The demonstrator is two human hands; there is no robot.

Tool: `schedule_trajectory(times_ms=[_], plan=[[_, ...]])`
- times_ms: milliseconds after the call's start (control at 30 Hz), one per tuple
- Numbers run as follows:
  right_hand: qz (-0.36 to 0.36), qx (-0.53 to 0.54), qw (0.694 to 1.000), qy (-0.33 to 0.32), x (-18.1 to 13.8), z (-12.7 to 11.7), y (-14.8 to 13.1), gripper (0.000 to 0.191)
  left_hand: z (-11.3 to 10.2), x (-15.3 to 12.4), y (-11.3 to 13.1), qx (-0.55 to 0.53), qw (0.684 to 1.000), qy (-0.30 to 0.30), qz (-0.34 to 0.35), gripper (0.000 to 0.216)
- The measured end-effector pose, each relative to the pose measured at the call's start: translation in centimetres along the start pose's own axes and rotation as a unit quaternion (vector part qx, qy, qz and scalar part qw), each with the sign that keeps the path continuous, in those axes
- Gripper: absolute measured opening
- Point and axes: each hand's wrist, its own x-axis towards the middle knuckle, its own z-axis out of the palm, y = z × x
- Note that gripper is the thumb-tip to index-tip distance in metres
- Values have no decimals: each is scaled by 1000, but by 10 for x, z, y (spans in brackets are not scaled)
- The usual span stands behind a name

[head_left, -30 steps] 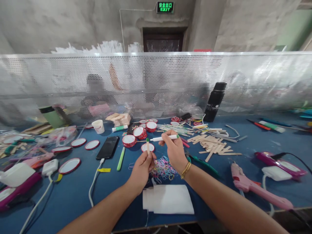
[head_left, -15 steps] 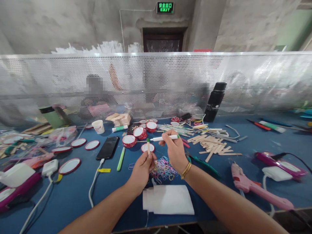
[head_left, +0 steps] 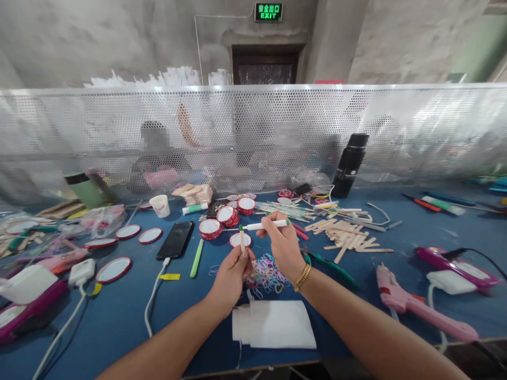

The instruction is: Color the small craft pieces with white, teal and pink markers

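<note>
Pinched upright in my left hand is a wooden craft stick with a green upper end. My right hand is closed round a white marker with a green end, held nearly level. The marker's tip touches or almost touches the green end of the stick. Under and behind my hands lies a heap of coloured rubber bands. A white disc with a red rim lies just behind the stick, near stacks of similar discs.
Loose craft sticks lie to the right, before a black bottle. A pink glue gun sits at front right. On the left are a phone, a green pen and a paper cup. A perforated metal screen stands behind.
The marker has moved slightly left and now meets the stick's green end, where a small gap showed before. My left hand has hardly moved.
</note>
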Motion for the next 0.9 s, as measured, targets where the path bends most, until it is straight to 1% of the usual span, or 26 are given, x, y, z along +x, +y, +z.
schedule_trajectory(times_ms=[67,200,400,600,767,900], plan=[[2,-8,1000,1,0,0,0,24,0,0,0,3,1000,3,1,44],[-1,-25,999,26,2,-1,-1,23,-1,1,-1,4,1000,2,0,45],[-6,-18,1000,-1,1,0,-1,24,-1,1,-1,10,1000,-2,2,48],[-15,-24,999,16,0,-1,-2,22,-1,1,-1,6,1000,-5,1,49],[-19,-26,999,-6,0,-1,-1,21,0,1,0,14,1000,-1,7,49],[-19,-30,999,19,1,-1,-1,21,0,1,0,19,1000,0,4,51]])
